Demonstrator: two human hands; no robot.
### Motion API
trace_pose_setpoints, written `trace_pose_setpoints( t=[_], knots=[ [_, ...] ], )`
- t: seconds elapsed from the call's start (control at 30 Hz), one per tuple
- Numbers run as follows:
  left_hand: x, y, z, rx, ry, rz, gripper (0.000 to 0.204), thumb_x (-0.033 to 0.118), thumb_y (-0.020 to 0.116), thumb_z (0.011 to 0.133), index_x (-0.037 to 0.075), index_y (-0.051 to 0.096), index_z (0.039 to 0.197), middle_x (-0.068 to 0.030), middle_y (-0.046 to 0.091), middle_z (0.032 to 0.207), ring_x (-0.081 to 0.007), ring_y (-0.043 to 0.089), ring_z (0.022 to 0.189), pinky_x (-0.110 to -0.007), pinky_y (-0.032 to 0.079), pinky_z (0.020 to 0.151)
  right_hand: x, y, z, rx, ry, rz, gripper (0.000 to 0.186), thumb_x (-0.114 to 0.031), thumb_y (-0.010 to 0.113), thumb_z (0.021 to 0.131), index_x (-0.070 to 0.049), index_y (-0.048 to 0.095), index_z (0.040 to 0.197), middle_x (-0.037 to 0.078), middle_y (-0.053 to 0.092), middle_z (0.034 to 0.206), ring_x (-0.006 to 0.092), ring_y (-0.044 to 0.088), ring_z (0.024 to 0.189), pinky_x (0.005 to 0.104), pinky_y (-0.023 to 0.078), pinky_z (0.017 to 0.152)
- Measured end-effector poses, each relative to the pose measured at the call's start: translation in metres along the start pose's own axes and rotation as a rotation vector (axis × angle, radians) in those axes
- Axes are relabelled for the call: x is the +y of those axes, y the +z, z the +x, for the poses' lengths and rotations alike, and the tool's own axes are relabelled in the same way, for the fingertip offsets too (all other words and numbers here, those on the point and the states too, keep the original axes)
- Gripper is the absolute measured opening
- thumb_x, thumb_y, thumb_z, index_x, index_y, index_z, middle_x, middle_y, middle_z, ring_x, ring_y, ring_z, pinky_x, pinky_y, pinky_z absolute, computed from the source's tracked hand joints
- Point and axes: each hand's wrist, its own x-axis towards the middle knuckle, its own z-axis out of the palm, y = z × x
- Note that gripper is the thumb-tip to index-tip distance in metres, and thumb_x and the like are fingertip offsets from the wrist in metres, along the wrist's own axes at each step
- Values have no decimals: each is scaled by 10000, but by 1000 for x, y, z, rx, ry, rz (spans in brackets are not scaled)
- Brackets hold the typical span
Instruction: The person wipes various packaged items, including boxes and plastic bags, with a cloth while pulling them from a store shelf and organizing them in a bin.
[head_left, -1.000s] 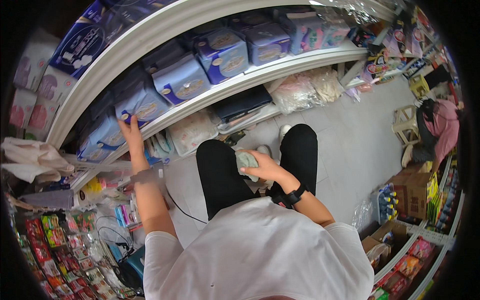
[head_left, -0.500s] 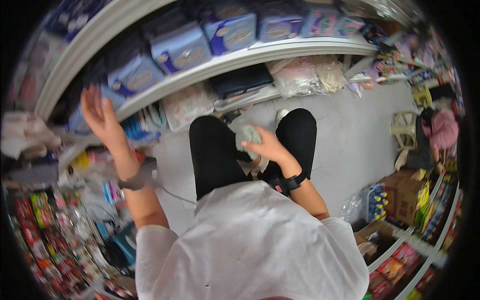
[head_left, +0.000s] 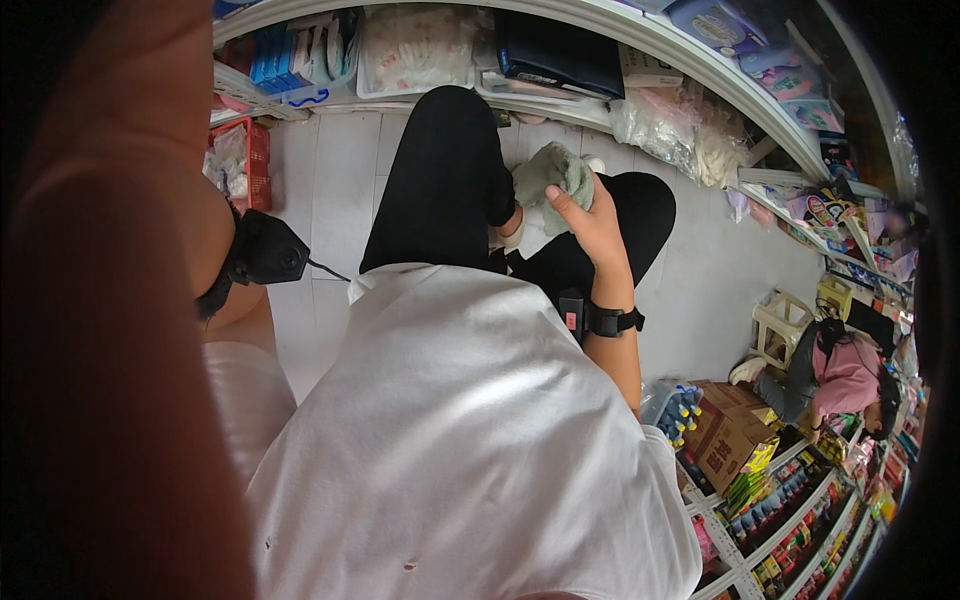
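My right hand [head_left: 602, 232] is closed on a crumpled grey-green cloth [head_left: 552, 180], held between my knees above the floor. The thumb presses across the near side of the cloth, which bunches up past the fingers. My left hand [head_left: 110, 300] is raised very close to the camera, a dark blur filling the left side. Its fingers cannot be made out, nor whether anything is in them. A black strapped device [head_left: 268, 250] sits on the left wrist, and a black band [head_left: 612, 321] is round the right one.
Ahead runs a white shelf [head_left: 480, 95] with trays and plastic-wrapped goods below. A red basket [head_left: 258, 165] stands on the left. At right are cardboard boxes [head_left: 730, 430], a cream stool [head_left: 782, 325], stocked racks and a person in pink [head_left: 845, 375] bending down.
My left hand has left the packages on the shelf and come up close to the camera. The right hand still holds the cloth. My view has turned, showing more of the lower shelf.
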Motion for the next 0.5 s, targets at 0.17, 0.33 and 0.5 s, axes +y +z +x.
trace_pose_setpoints(
  t=[0.17,0.33,0.5],
  knots=[
    [2,18,-14,-84,-16,-16,417,231,531,938,48,470,1307,-217,487,1341,-371,476,1242,-547,388,1013,0,5,-2,9,2,4,592,-252,721,817,26,509,1295,116,614,1141,174,564,1045,291,429,933],
    [12,20,-22,-97,-41,7,421,277,535,935,59,494,1293,-219,492,1338,-387,474,1241,-571,382,1011,-5,11,-2,-7,8,-1,586,-243,724,816,31,512,1289,120,617,1140,175,566,1049,293,429,938],
    [15,0,-39,-53,-38,14,429,322,540,932,70,518,1278,-221,496,1335,-403,472,1241,-595,376,1009,2,13,-2,-4,2,-22,584,-248,723,813,27,515,1285,126,618,1143,179,567,1056,296,431,937]
  ],
)
